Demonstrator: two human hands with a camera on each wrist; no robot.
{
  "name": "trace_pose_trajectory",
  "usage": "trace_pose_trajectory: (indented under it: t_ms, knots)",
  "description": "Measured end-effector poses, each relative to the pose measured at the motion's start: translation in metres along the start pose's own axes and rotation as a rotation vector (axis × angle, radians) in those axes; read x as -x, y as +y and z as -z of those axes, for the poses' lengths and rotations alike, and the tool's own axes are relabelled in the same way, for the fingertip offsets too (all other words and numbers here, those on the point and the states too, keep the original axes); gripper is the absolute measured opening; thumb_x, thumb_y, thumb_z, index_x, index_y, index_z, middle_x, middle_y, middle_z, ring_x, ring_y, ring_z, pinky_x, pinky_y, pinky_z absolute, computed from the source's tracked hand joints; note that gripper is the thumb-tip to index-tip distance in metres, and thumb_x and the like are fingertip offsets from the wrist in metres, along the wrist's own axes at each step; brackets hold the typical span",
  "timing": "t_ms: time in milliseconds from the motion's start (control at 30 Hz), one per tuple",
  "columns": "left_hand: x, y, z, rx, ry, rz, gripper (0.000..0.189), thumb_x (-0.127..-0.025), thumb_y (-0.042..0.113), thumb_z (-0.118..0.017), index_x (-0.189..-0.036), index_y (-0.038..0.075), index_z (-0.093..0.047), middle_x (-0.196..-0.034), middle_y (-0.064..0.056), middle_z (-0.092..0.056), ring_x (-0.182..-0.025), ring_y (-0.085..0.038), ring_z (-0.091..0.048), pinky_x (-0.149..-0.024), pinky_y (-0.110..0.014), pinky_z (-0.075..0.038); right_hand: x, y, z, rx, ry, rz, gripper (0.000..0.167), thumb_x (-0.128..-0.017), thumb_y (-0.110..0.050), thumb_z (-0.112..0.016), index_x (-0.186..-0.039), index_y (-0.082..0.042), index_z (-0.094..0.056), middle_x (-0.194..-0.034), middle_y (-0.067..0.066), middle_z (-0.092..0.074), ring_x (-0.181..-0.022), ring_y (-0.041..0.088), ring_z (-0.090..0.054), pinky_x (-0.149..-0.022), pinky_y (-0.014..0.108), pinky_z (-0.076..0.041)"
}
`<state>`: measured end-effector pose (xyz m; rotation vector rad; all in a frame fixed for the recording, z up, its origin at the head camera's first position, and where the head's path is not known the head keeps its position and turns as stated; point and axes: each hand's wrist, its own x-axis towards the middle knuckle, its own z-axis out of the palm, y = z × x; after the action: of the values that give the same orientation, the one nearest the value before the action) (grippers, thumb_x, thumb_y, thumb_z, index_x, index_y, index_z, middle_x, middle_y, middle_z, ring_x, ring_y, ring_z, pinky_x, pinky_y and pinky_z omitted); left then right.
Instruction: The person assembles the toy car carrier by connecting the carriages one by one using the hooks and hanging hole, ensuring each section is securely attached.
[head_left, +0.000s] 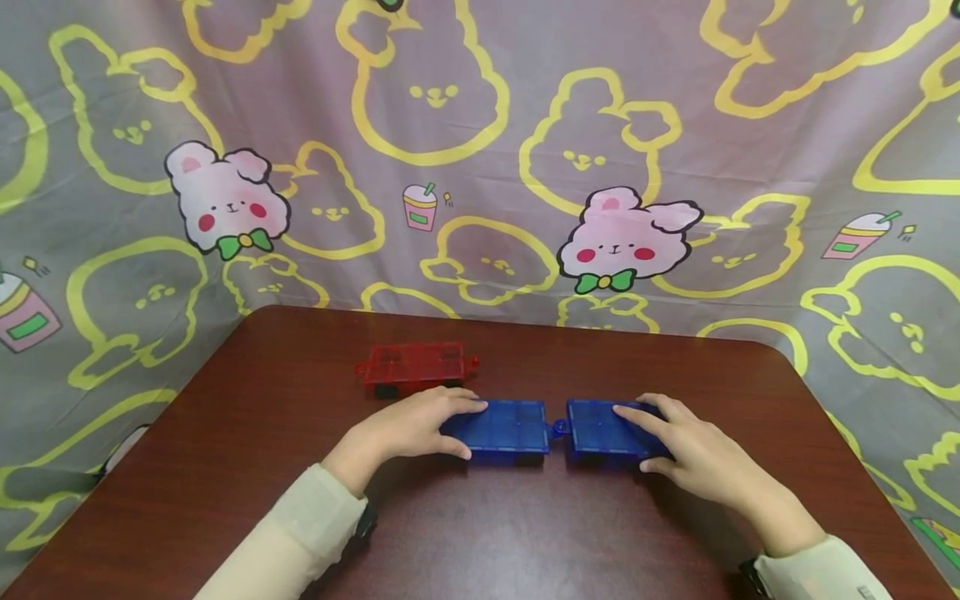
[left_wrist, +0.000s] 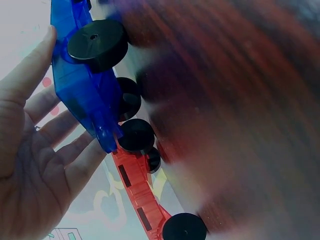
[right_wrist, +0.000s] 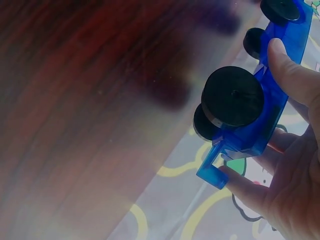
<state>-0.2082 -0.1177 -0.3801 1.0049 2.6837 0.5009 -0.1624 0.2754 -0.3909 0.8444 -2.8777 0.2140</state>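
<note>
Two translucent blue toy wagons with black wheels stand in line on the table, the left blue wagon (head_left: 510,427) and the right blue wagon (head_left: 596,427). Between them, their coupling ends meet at a small round blue link (head_left: 559,427). My left hand (head_left: 416,427) holds the left wagon by its outer end, thumb on the near side and fingers along the far side. The right wagon's outer end is held by my right hand (head_left: 705,458), its thumb (right_wrist: 287,65) pressing the near side above the wheels. A coupling loop (right_wrist: 212,172) juts out by the right fingers.
Behind the left hand, a translucent red wagon (head_left: 416,367) stands on the dark brown table (head_left: 480,533). A patterned cloth (head_left: 480,192) hangs round the table's back and sides. Something pale (head_left: 123,450) shows at the left table edge.
</note>
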Motion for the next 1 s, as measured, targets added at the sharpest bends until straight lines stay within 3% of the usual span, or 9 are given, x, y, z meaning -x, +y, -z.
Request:
trace_pose_trajectory:
  t_ms: [333,733,1000]
  knots:
    - [-0.0009,0.0012,0.0020,0.005,-0.004,-0.001,0.068,-0.084,0.039,-0.078,-0.144,0.018,-0.054,-0.151,-0.008,-0.050,-0.140,-0.030,-0.046,-0.114,-0.049,-0.040,0.0010,0.0022,-0.0020,-0.022,-0.028,-0.018,0.072,-0.078,-0.026,-0.085,-0.143,-0.023,-0.054,-0.136,0.014,-0.052,-0.119,0.031,-0.056,-0.075,0.041,-0.058]
    - [-0.0007,0.0001,0.0016,0.012,-0.006,0.000,0.068,-0.084,0.039,-0.078,-0.144,0.018,-0.054,-0.151,-0.008,-0.049,-0.139,-0.031,-0.046,-0.114,-0.049,-0.040,0.0006,0.0058,-0.0044,-0.032,-0.048,-0.033,0.074,-0.076,-0.033,-0.086,-0.142,-0.022,-0.055,-0.134,0.011,-0.054,-0.121,0.031,-0.054,-0.086,0.045,-0.056]
    - [0.0009,-0.0028,0.0040,-0.019,-0.009,-0.026,0.069,-0.085,0.041,-0.077,-0.145,0.017,-0.053,-0.149,-0.007,-0.051,-0.138,-0.028,-0.048,-0.114,-0.047,-0.041,-0.0067,-0.0019,0.0025,-0.101,-0.076,-0.070,0.070,-0.079,-0.039,-0.082,-0.142,-0.023,-0.055,-0.139,0.014,-0.054,-0.126,0.036,-0.052,-0.090,0.054,-0.055]
